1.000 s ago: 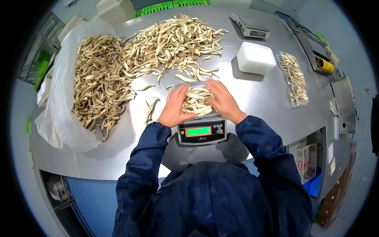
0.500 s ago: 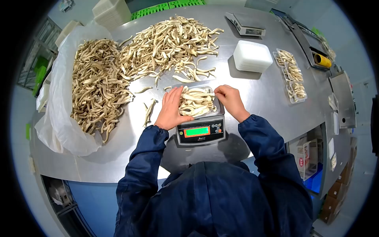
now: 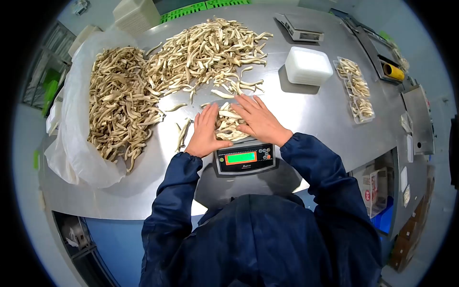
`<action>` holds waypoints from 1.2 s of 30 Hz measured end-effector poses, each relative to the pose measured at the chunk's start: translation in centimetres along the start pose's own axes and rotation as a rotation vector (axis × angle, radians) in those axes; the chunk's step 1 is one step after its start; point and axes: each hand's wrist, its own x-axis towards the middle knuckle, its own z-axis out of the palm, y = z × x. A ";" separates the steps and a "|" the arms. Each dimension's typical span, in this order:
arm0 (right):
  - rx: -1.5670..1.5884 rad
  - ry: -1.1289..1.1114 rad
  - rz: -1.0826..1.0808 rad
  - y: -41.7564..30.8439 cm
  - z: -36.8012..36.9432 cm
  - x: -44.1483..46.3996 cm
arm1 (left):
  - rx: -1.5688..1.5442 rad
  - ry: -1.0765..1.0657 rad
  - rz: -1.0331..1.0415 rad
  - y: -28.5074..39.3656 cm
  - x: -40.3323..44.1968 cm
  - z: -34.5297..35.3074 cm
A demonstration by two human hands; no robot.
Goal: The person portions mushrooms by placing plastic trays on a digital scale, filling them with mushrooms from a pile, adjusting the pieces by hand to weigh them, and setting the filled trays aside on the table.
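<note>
Long pale mushrooms [image 3: 227, 125] fill a clear plastic tray on a digital scale [image 3: 246, 165], whose green display is lit. Against the tray's left side lies my left hand [image 3: 205, 131], flat with its fingers stretched out. My right hand [image 3: 260, 119] covers the tray's right part, fingers spread over the mushrooms; it hides much of the tray. Neither hand has anything gripped. A few loose mushrooms [image 3: 181, 133] lie on the steel table left of the scale.
A large mushroom heap [image 3: 205, 57] spreads behind, beside darker mushrooms [image 3: 119, 103] in a white plastic bag [image 3: 71, 119]. At right are stacked white trays [image 3: 308, 66], filled trays [image 3: 356, 88] and a second scale [image 3: 301, 28].
My right hand has moved left from the tray's right edge onto the mushrooms, its fingers opening from a curl. My left hand stays at the tray's left side.
</note>
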 end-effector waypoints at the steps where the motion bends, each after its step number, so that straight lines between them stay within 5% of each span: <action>1: -0.027 -0.019 -0.024 0.1 0.3 0.1 | 0.011 -0.014 -0.001 0.1 0.0 0.0; 10: 0.223 0.236 0.239 5.9 -3.0 0.0 | -0.405 0.246 -0.163 -1.3 -3.3 -1.3; 14: 0.324 0.032 0.235 7.8 -3.4 2.4 | -0.702 0.475 -0.341 -1.5 -8.6 -0.2; 22: 0.417 -0.438 0.154 8.4 -2.5 6.9 | -0.639 0.625 -0.680 1.7 -17.3 -0.4; 26: 0.546 -0.564 0.346 9.3 -2.3 5.3 | -0.647 0.681 -0.681 0.9 -18.7 -0.4; 32: 0.638 -0.172 0.459 10.0 -5.6 -3.8 | -0.671 0.638 -0.510 0.0 -15.9 -0.4; 36: 0.643 0.152 0.800 10.0 -10.1 -13.3 | -0.636 0.546 -0.463 -0.1 -13.6 -0.2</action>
